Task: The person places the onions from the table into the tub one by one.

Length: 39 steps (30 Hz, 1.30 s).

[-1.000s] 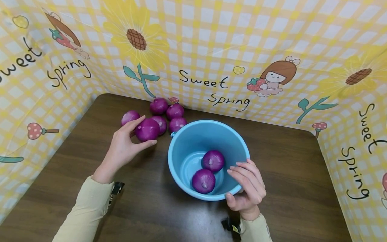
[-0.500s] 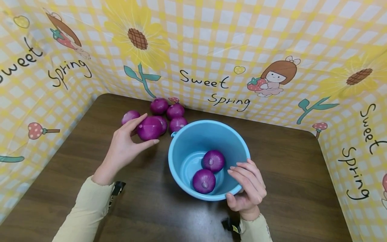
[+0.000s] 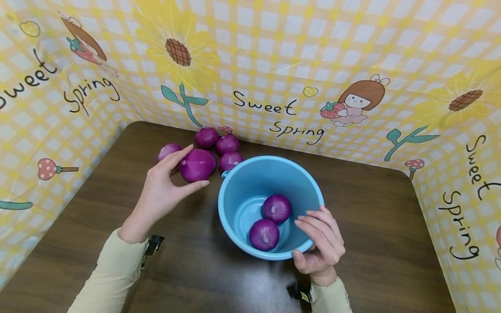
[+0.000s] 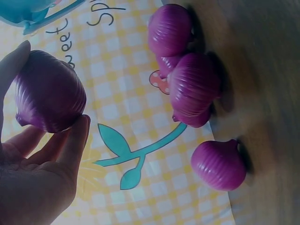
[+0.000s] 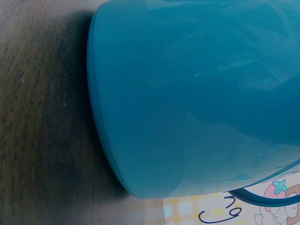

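My left hand (image 3: 158, 193) holds a purple-red onion (image 3: 197, 165) between thumb and fingertips, to the left of a light blue bucket (image 3: 270, 163). In the left wrist view the held onion (image 4: 50, 91) is raised off the table, its ribbed skin facing the camera. At the bucket's right front, my right hand (image 3: 322, 239) grips the rim, fingers over the edge and thumb low on the near side. Two onions lie on the bucket floor, one onion (image 3: 276, 208) behind the other onion (image 3: 264, 234). The right wrist view is filled by the bucket's outer wall (image 5: 187, 103).
Several more onions stand on the brown wooden table (image 3: 372, 234) at the back left, including a far onion (image 3: 206, 138), an onion (image 3: 231, 161) beside the bucket and a left onion (image 3: 169, 151). A yellow checked cloth (image 3: 266, 52) hangs around the table's back and sides.
The left hand's onion has shifted slightly right and looks a little larger, now covering most of the onion behind it. The right hand and the bucket have stayed put.
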Tool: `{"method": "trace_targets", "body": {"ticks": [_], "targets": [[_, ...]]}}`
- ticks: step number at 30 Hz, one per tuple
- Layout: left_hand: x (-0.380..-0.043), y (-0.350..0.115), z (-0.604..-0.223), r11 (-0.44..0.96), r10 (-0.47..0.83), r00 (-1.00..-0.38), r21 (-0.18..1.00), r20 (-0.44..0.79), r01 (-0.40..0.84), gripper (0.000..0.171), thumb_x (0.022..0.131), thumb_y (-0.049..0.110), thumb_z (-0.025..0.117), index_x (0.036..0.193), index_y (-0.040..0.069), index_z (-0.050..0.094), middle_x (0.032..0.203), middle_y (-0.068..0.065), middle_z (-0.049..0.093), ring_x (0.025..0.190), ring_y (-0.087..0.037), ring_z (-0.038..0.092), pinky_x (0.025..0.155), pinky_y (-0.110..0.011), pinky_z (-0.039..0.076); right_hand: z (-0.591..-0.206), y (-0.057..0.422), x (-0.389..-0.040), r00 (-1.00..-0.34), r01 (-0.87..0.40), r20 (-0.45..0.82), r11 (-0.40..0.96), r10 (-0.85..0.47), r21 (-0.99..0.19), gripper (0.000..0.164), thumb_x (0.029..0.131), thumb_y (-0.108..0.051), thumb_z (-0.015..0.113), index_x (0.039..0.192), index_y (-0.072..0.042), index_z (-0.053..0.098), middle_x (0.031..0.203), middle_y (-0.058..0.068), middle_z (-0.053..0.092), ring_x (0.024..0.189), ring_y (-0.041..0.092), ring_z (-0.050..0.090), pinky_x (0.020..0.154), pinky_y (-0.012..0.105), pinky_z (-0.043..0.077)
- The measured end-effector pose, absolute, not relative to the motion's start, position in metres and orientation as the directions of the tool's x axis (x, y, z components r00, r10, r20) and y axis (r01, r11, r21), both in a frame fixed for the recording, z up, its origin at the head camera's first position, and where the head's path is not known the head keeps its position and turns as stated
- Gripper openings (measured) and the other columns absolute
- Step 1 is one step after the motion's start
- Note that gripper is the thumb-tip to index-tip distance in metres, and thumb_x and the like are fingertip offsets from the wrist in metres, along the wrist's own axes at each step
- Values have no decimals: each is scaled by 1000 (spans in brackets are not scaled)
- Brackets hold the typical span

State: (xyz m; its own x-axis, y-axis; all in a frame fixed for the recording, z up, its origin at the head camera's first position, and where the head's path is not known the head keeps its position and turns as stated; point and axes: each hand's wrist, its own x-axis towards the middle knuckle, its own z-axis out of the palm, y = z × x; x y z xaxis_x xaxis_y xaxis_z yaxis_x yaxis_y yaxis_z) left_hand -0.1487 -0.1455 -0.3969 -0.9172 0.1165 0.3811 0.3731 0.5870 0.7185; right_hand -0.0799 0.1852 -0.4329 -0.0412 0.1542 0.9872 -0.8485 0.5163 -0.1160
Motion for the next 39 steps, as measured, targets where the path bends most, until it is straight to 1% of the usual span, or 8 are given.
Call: {"method": "trace_targets", "body": {"ticks": [8,11,14,16,27,39], "targets": [[-145,-142,-393,576,126,-898,706,422,413,86,72,26,96,147,21,57,135,-5,62,114,-23,63,93,-42,55,-432,184,-80,-38,-850,987,513,157,-115,57,90,-47,67,69,5,73,66,18,68,65,36,63,92,47,55],[-143,-140,-391,574,127,-889,698,440,427,86,71,26,97,147,22,57,135,-3,62,113,-21,64,94,-32,54,-431,183,-80,-34,-853,987,510,159,-111,57,90,-47,67,69,5,72,66,19,68,64,37,63,91,48,55],[-142,-139,-388,567,125,-882,697,454,439,87,70,25,97,147,23,57,135,-1,62,112,-20,64,93,-18,50,-431,183,-80,-29,-856,987,507,159,-107,56,90,-46,67,68,5,72,65,19,67,63,37,61,91,48,55],[-141,-138,-387,560,127,-878,697,462,448,87,70,25,97,147,24,57,135,0,62,112,-20,64,92,-13,47,-431,183,-80,-28,-856,987,506,159,-106,56,90,-46,67,68,5,72,65,19,67,63,38,61,91,47,55],[-137,-132,-379,524,151,-860,698,488,488,88,70,20,97,147,23,57,135,0,62,113,-19,63,93,-14,48,-432,183,-80,-28,-852,985,511,170,-112,56,90,-47,67,68,5,72,65,19,67,64,37,62,91,48,55],[-133,-129,-373,521,166,-851,688,499,505,89,70,21,97,148,25,56,135,2,62,116,-19,62,93,-15,48,-433,182,-80,-31,-853,984,509,174,-116,56,90,-47,67,68,5,72,65,19,68,65,37,63,92,48,55]]}}
